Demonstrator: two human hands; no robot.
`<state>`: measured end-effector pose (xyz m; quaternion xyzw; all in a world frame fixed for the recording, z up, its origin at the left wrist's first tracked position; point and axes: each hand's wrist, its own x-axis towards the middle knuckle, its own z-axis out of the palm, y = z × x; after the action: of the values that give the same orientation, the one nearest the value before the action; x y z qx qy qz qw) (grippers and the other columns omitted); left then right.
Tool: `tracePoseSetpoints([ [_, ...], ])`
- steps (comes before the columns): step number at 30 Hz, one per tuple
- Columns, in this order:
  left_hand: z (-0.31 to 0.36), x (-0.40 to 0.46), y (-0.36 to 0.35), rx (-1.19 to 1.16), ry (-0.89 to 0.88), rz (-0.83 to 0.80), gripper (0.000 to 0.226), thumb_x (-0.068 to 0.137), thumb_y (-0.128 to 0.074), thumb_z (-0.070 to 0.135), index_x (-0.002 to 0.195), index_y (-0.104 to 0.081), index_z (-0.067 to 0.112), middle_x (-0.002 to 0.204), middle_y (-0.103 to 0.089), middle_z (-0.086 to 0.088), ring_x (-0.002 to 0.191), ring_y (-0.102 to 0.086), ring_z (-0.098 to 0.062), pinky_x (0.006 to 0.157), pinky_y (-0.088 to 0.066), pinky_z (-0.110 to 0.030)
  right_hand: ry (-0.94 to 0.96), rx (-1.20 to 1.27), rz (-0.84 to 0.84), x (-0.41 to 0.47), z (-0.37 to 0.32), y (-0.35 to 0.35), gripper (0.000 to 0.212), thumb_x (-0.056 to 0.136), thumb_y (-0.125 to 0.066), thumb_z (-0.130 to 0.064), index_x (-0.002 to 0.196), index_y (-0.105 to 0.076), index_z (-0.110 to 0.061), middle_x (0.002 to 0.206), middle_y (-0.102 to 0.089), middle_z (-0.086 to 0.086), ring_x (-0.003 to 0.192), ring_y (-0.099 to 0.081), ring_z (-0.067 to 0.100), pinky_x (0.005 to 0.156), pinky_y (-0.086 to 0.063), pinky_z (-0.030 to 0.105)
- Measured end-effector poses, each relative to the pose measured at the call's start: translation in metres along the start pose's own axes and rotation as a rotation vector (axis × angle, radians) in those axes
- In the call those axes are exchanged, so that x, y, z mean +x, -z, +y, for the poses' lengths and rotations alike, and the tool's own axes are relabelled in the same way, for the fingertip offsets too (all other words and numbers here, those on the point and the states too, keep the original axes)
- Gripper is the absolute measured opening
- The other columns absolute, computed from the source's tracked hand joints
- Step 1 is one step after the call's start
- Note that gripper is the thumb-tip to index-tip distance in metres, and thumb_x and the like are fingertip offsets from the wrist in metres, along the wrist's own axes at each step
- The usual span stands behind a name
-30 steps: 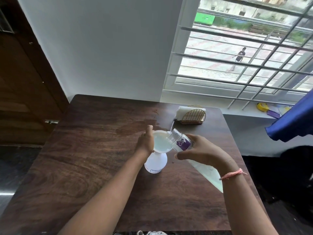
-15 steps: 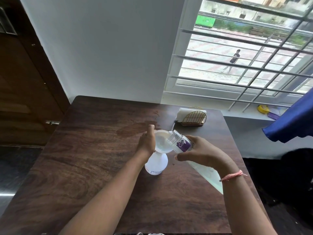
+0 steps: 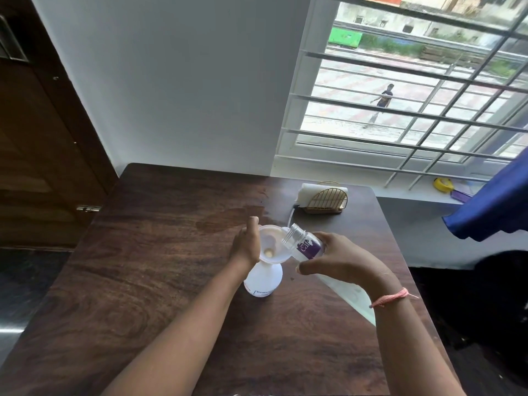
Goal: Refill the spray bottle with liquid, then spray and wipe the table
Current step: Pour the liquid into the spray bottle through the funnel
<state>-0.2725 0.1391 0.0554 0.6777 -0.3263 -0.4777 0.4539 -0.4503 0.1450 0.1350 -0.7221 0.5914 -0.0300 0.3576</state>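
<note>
Head view: the left hand [image 3: 245, 247] is gripping the white funnel [image 3: 271, 244] sitting in the spray bottle [image 3: 263, 278], which is standing mid-worktop [image 3: 148, 267]. The right hand [image 3: 343, 260] is grasping a tilted clear refill bottle [image 3: 303, 244], its open mouth touching the funnel's rim. A napkin holder [image 3: 325, 202] is sitting near the worktop's far edge.

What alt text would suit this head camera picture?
The right hand tips a clear bottle into a white funnel on a spray bottle, steadied by the left hand, on a dark wooden table.
</note>
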Motion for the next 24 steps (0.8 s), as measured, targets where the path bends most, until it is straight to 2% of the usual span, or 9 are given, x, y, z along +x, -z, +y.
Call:
tracePoseSetpoints([
  [6, 0.0001, 0.0024, -0.0002, 0.022, 0.014, -0.004, 0.072, 0.073, -0.019, 0.062, 0.081, -0.065, 0.006, 0.103, -0.067, -0.023, 0.099, -0.061, -0.037, 0.090, -0.048, -0.047, -0.017, -0.021, -0.002, 0.0012, 0.0007, -0.0004, 0.035, 0.053, -0.074, -0.047, 0.084, -0.063, -0.036, 0.071, -0.066, -0.018, 0.065, -0.060, 0.001, 0.056, -0.046, 0.016],
  [12, -0.0041, 0.0052, -0.0020, 0.075, -0.035, 0.005, 0.060, 0.085, -0.021, 0.056, 0.068, -0.058, 0.013, 0.099, -0.068, -0.023, 0.096, -0.061, -0.037, 0.088, -0.047, -0.044, -0.017, -0.022, -0.016, 0.0016, 0.0020, 0.0009, 0.037, 0.053, -0.075, -0.046, 0.087, -0.064, -0.037, 0.078, -0.068, -0.015, 0.070, -0.062, 0.003, 0.060, -0.048, 0.019],
  [17, -0.0062, 0.0088, -0.0012, 0.108, -0.047, 0.008, 0.063, 0.091, -0.022, 0.053, 0.079, -0.062, 0.007, 0.103, -0.067, -0.022, 0.098, -0.059, -0.035, 0.089, -0.045, -0.044, -0.006, -0.039, -0.018, 0.0014, 0.0012, 0.0029, 0.038, 0.056, -0.074, -0.045, 0.090, -0.065, -0.032, 0.082, -0.070, -0.012, 0.075, -0.064, 0.009, 0.069, -0.051, 0.027],
  [20, -0.0035, 0.0079, -0.0008, 0.111, -0.049, 0.006, 0.073, 0.078, -0.018, 0.058, 0.086, -0.065, 0.002, 0.103, -0.067, -0.022, 0.098, -0.059, -0.035, 0.090, -0.045, -0.045, 0.000, -0.053, -0.015, 0.0014, 0.0002, 0.0033, 0.043, 0.057, -0.074, -0.045, 0.095, -0.066, -0.027, 0.085, -0.071, -0.009, 0.078, -0.065, 0.013, 0.074, -0.053, 0.030],
  [24, -0.0023, 0.0062, -0.0013, 0.111, -0.056, 0.015, 0.075, 0.077, -0.017, 0.058, 0.088, -0.066, 0.002, 0.100, -0.068, -0.020, 0.096, -0.060, -0.035, 0.091, -0.046, -0.045, -0.001, -0.053, -0.020, 0.0019, 0.0002, 0.0043, 0.041, 0.059, -0.076, -0.043, 0.095, -0.066, -0.027, 0.086, -0.071, -0.008, 0.078, -0.065, 0.013, 0.074, -0.053, 0.030],
])
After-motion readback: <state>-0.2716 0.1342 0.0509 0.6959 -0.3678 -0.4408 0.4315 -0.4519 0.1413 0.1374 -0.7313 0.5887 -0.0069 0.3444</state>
